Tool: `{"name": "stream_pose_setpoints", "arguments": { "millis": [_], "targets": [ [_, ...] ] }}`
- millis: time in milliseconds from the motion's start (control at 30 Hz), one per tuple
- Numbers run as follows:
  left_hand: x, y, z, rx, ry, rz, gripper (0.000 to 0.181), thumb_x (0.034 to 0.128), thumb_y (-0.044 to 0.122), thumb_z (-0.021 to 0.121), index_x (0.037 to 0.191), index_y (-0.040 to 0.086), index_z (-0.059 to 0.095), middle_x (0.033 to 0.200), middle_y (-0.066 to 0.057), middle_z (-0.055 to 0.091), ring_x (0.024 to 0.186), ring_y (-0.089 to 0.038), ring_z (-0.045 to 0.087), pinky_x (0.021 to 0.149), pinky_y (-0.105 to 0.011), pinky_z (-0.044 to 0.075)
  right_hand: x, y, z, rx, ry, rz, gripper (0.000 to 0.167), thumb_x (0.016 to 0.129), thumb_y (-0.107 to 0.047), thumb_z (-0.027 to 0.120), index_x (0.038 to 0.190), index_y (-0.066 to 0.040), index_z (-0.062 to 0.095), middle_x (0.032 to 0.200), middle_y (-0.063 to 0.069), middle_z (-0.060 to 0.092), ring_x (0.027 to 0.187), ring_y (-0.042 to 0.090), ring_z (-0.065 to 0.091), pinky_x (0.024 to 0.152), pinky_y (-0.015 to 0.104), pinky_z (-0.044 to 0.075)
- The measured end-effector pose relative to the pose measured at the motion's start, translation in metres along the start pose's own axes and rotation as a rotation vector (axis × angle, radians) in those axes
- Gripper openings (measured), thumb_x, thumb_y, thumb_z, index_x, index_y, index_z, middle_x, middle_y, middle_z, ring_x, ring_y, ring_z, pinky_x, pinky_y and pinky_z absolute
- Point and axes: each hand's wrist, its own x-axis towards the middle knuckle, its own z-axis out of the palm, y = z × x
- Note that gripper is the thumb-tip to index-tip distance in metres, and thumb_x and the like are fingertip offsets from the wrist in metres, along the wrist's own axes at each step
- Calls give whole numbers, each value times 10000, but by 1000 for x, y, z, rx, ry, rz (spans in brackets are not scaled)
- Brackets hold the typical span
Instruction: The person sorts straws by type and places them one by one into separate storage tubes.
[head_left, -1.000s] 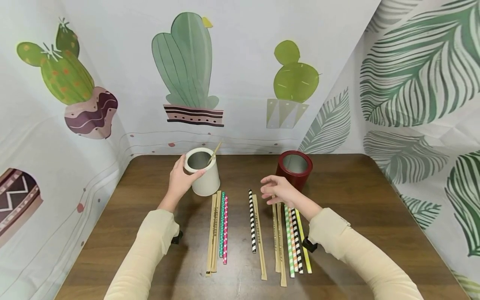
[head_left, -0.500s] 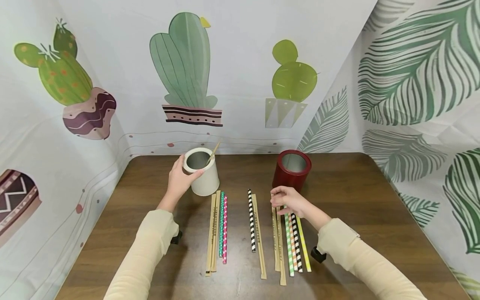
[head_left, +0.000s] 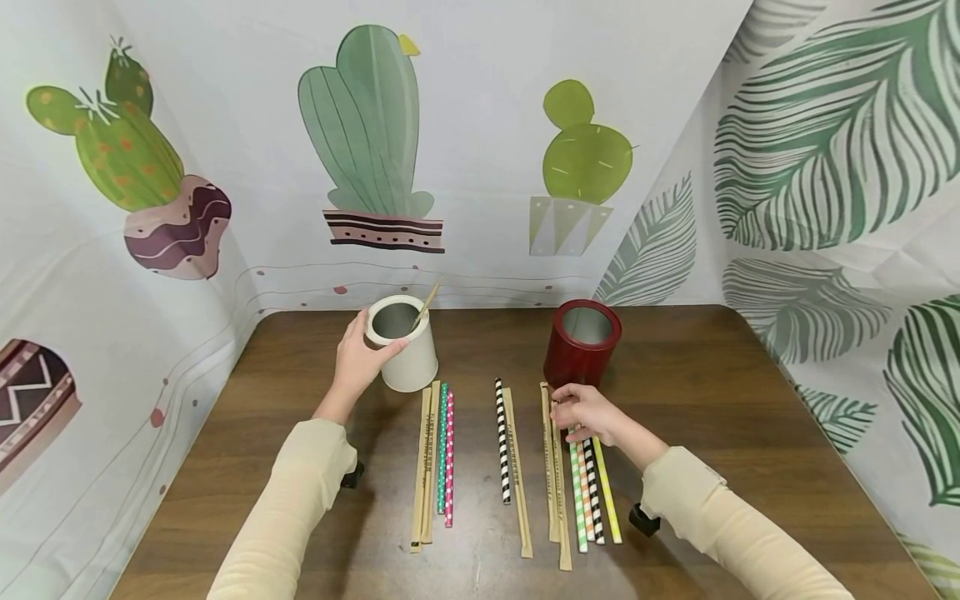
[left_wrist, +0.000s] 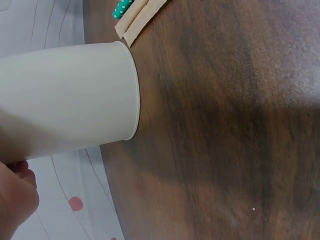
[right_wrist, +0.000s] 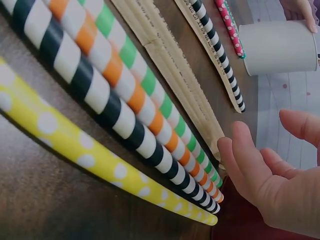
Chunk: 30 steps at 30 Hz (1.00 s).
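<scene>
My left hand grips the white can near its rim, thumb and fingers on either side. A thin tan stick leans inside that can. My right hand is over the far ends of the straws on the right, in front of the red can. In the right wrist view its fingers are bent loosely, thumb apart, close to the end of a paper-wrapped straw. Whether they touch it I cannot tell. Beside it lie green-striped, orange-striped, black-striped and yellow dotted straws.
Between the hands lie a black-striped straw and a wrapped straw. Two wrapped straws, a green dotted straw and a pink dotted straw lie before the white can. A printed cloth hangs behind the brown table.
My right hand has moved down and slightly right, from beside the red can to the ends of the right-hand straws. The left hand has stayed on the white can.
</scene>
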Motion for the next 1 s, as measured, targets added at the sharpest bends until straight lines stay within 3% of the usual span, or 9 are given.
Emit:
{"name": "stream_pose_setpoints", "arguments": {
  "millis": [167,467,733,867,1000],
  "targets": [
    [0,0,0,-2,-3,-3,942,689,474,690,1396,53,232,1434,-144,258,1290,-355,273,1011,-512,267,1,4,2,-24,7,-2,456,801,-8,548,1215,66,371,1028,199,558,841,203,576,575,334,521],
    [0,0,0,2,1,1,935,692,461,693,1393,44,237,1431,-151,260,1287,-355,279,1011,-510,268,1,7,11,-41,22,-5,445,787,-27,554,1194,56,395,1034,223,547,871,253,591,639,392,525],
    [0,0,1,6,6,5,928,692,456,695,1391,46,243,1428,-149,269,1285,-354,283,1012,-504,271,7,12,24,-48,63,-30,456,738,63,532,1181,63,422,871,165,542,694,194,568,536,337,510],
    [0,-1,1,7,9,7,927,690,459,695,1388,43,248,1426,-149,272,1284,-353,286,1011,-504,273,10,16,33,-129,104,-73,426,719,79,534,1139,58,467,767,106,500,589,176,523,486,325,498],
    [0,-1,2,10,10,6,926,691,464,692,1389,47,249,1426,-149,272,1282,-358,287,1009,-506,274,14,21,41,-281,166,-131,391,704,81,559,1088,16,529,698,69,483,498,152,493,442,286,482]
  ]
}}
